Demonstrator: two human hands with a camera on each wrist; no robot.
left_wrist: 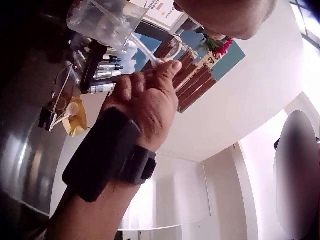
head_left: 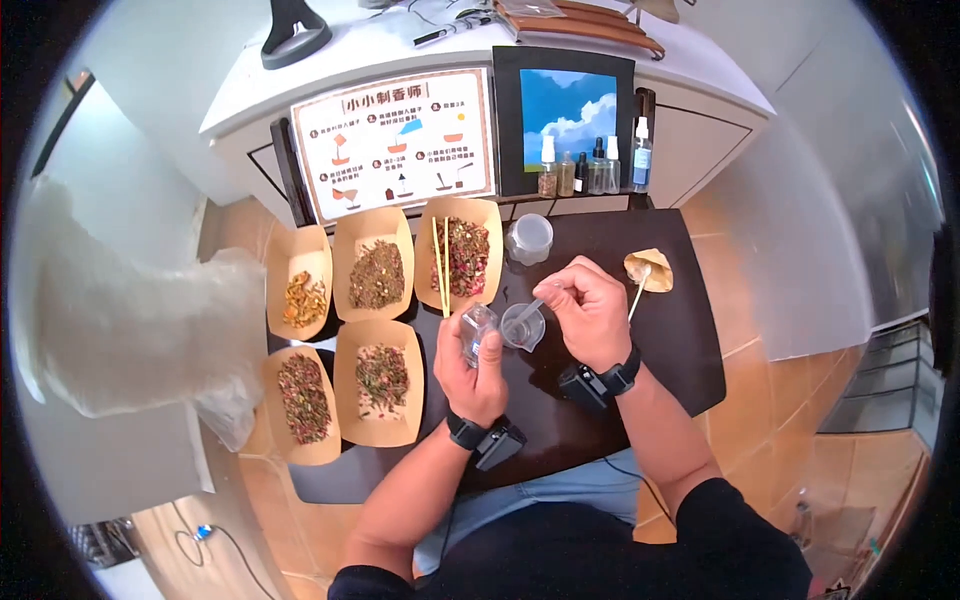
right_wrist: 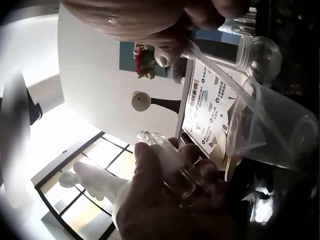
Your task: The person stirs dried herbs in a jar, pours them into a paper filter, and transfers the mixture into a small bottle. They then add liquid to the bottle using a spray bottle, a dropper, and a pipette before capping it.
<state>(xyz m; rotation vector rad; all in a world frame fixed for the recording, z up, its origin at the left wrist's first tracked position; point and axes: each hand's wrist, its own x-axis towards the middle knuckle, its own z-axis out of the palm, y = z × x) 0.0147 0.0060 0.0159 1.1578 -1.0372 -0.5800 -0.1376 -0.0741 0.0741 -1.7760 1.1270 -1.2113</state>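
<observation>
My left hand (head_left: 472, 375) grips a small clear glass bottle (right_wrist: 172, 167), its narrow neck showing beyond the thumb. Beside the bottle is a clear plastic cup (head_left: 523, 328) with a pouring lip. With thumb and fingertips, my right hand (head_left: 595, 315) pinches a thin translucent plastic stick (right_wrist: 220, 72), which slants down into the cup. The stick's lower end shows through the cup wall in the left wrist view. Just behind the cup stands a lidded clear jar (head_left: 530, 240) on the dark table (head_left: 640, 370).
Several paper trays of dried plant bits, such as the back one (head_left: 460, 250) bearing chopsticks (head_left: 441, 265), stand at left. A brown paper piece (head_left: 650, 270) with a white-tipped stick lies right. Small bottles (head_left: 580, 175), an instruction sheet (head_left: 395, 140) and a cloud picture (head_left: 570, 110) are at the back.
</observation>
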